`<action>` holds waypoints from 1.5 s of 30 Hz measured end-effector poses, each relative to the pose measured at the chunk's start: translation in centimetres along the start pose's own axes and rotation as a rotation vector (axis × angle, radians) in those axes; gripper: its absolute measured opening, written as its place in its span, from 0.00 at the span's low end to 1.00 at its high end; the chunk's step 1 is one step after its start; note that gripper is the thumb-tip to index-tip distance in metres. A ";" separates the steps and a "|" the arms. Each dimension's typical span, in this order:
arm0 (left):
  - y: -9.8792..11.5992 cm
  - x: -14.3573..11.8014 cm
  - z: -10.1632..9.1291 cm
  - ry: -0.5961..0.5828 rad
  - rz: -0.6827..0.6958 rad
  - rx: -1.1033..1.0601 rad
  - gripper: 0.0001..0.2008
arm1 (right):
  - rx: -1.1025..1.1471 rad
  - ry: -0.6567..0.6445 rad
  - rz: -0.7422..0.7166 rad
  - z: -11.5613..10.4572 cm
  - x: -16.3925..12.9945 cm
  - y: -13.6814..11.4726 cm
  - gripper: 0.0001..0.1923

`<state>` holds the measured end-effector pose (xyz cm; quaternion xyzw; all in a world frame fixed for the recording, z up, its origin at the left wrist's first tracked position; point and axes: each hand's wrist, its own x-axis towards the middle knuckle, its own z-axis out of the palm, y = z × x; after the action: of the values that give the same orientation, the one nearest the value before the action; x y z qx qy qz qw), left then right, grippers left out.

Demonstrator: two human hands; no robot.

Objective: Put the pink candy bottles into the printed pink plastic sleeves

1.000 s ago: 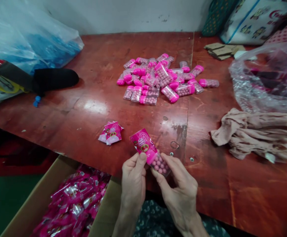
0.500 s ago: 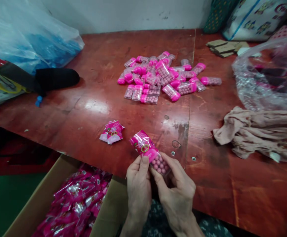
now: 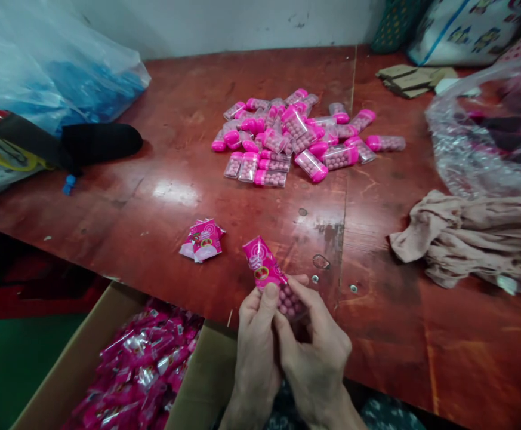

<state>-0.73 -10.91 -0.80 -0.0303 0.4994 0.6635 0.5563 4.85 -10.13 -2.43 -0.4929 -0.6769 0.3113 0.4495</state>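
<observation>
Above the table's front edge, my left hand pinches a pink printed wrapper sleeve with its thumb on top. My right hand grips a clear candy box of round pink candies between thumb and fingers. The sleeve sits over the upper end of the box, and its far end sticks out flat beyond it. The lower end of the box shows bare, partly hidden by my right fingers. To the left, a small stack of flat pink sleeves lies on the table.
Several pink-capped candy boxes are heaped at mid-table. A carton of wrapped packs stands below the front edge at left. A beige cloth and clear plastic bag lie right. A black-covered tool and blue-filled bag lie left.
The sleeve has slid farther down over the candy box, covering the pink cap and leaving fewer candies bare. My hands have drawn closer together and the sleeve has turned more upright.
</observation>
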 end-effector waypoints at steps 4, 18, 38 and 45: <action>0.0 0.3 -0.3 0.004 0.025 -0.051 0.11 | 0.161 -0.054 0.234 0.1 0.0 0.7 0.17; 0.7 0.4 -1.2 0.098 0.174 0.061 0.11 | 0.731 -0.254 0.529 -1.1 0.4 0.3 0.16; 0.9 0.6 -0.6 0.079 0.032 0.051 0.07 | 0.605 -0.243 0.582 -1.0 0.1 -0.2 0.20; 1.5 0.7 -0.8 0.048 -0.019 -0.031 0.12 | 0.521 -0.306 0.458 -1.2 0.3 -0.9 0.22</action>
<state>-2.56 -10.78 -0.60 -0.0596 0.5021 0.6650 0.5496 5.55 -10.17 -1.11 -0.4485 -0.5065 0.6355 0.3721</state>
